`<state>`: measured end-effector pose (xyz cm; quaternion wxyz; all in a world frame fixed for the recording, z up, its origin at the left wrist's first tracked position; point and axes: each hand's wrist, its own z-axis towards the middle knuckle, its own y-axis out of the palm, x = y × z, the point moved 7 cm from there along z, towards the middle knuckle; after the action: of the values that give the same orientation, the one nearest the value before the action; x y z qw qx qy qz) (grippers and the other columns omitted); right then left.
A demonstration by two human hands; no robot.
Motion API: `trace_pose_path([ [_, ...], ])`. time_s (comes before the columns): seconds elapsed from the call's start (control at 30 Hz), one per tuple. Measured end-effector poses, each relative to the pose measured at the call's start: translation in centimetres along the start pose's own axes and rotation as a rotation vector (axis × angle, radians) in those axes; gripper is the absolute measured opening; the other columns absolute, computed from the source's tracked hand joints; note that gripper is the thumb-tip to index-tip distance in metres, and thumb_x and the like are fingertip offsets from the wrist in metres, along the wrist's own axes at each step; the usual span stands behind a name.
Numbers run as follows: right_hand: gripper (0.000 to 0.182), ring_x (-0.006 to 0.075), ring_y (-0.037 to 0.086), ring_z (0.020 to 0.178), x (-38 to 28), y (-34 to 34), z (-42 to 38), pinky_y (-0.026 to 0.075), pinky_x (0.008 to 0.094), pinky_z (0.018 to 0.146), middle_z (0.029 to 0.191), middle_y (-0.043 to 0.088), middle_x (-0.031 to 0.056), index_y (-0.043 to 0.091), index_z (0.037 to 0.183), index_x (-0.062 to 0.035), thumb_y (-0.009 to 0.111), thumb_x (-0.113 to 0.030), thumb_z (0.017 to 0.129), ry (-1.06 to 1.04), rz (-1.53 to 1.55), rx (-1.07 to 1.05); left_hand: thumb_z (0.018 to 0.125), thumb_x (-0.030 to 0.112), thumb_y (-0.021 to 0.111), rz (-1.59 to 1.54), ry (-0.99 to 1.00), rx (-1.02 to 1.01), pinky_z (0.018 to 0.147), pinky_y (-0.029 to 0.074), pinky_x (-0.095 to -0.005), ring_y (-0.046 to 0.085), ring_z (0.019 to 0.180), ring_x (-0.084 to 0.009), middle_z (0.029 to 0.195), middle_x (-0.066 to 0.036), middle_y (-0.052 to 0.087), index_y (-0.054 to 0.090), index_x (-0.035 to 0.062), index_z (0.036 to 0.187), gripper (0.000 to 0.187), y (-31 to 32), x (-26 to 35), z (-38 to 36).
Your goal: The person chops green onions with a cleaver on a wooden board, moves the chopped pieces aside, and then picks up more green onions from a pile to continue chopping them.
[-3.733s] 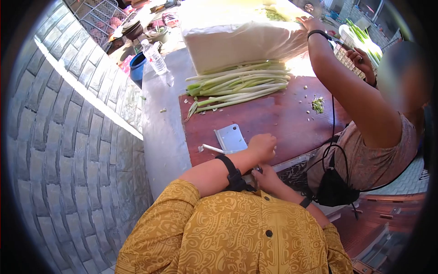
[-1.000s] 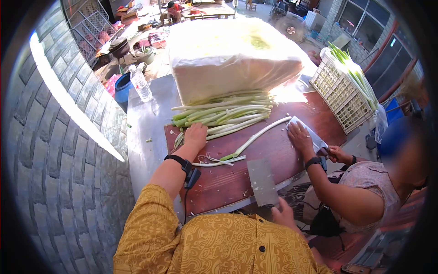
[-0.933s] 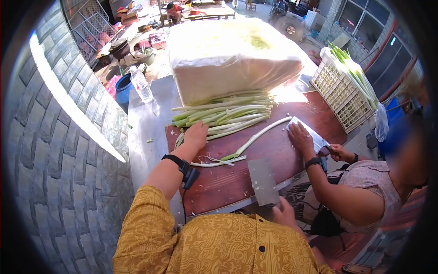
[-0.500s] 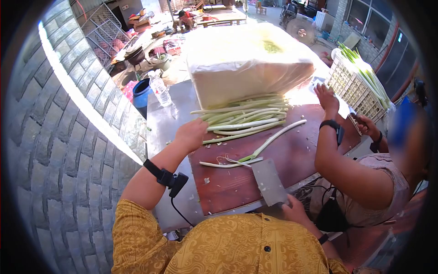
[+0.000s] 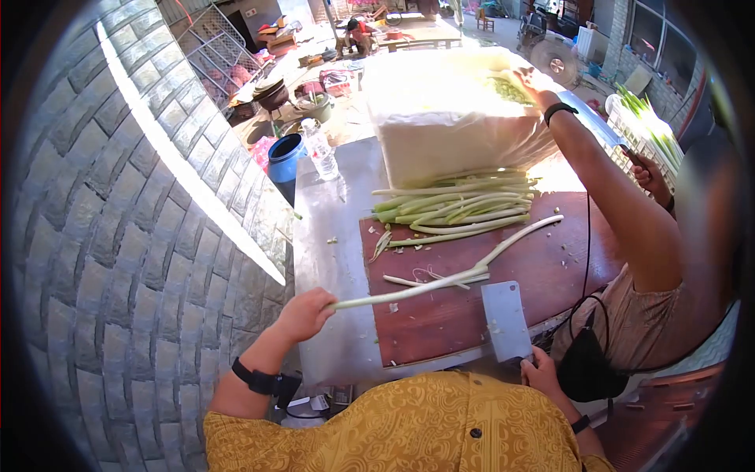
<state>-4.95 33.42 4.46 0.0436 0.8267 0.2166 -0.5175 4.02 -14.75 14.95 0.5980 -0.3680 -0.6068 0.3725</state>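
Note:
My left hand (image 5: 305, 313) is closed round one end of a long green onion stalk (image 5: 409, 292), which stretches right across the red-brown board (image 5: 440, 334). In my right hand (image 5: 543, 371) is the handle of a cleaver (image 5: 506, 321), its broad blade over the board's front edge. Short pale stalk pieces lie beside the held stalk, and another long stalk reaches toward the upper right. Behind them a pile of green onions (image 5: 464, 206) rests against a large plastic-wrapped block (image 5: 456, 145).
At the right, a co-worker's arm (image 5: 613, 189) reaches over the block, and their other hand (image 5: 649, 175) holds a knife. A plastic bottle (image 5: 320, 149) stands back left near a blue barrel (image 5: 287, 157). A crate (image 5: 629, 126) holds more onions. A brick wall (image 5: 141, 259) runs along the left.
My left hand has moved from the pile down and left, now with a stalk in it. The cleaver is turned more upright. The co-worker's arm has swung up over the block.

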Motion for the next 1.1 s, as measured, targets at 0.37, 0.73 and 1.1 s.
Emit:
trace_pose_path([
  [0.37, 0.033, 0.0108, 0.048, 0.045, 1.6, -1.8, -0.7, 0.041, 0.0263, 0.043, 0.063, 0.051, 0.0032, 0.05, 0.122, -0.0002, 0.049, -0.003, 0.089, 0.058, -0.056, 0.059, 0.084, 0.018, 0.06, -0.059, -0.141, -0.233, 0.084, 0.047, -0.0426, 0.058, 0.097, -0.0332, 0.099, -0.012, 0.06, 0.062, 0.0083, 0.103, 0.021, 9.2, -2.4, -1.5],
  [0.73, 0.035, 0.0095, 0.055, 0.064, 1.5, -2.3, -2.0, 0.046, 0.0255, 0.058, 0.078, 0.059, 0.0041, 0.055, 0.118, -0.001, 0.058, -0.005, 0.083, -0.011, -0.18, -0.038, 0.082, 0.018, 0.063, -0.014, -0.109, -0.15, 0.081, 0.049, -0.0396, 0.059, 0.096, -0.029, 0.098, -0.009, 0.059, 0.062, 0.0127, 0.104, 0.022, 8.9, -1.5, 1.1],
  [1.1, 0.044, 0.0079, 0.056, 0.067, -7.8, 2.3, -1.7, 0.047, 0.0252, 0.061, 0.088, 0.059, 0.0044, 0.051, 0.127, -0.0016, 0.06, -0.005, 0.083, -0.094, -0.204, -0.233, 0.081, 0.017, 0.063, -0.076, 0.053, -0.029, 0.08, 0.049, -0.0397, 0.059, 0.095, -0.0287, 0.096, -0.008, 0.058, 0.062, 0.0125, 0.106, 0.025, 13.0, 3.8, 5.0],
])
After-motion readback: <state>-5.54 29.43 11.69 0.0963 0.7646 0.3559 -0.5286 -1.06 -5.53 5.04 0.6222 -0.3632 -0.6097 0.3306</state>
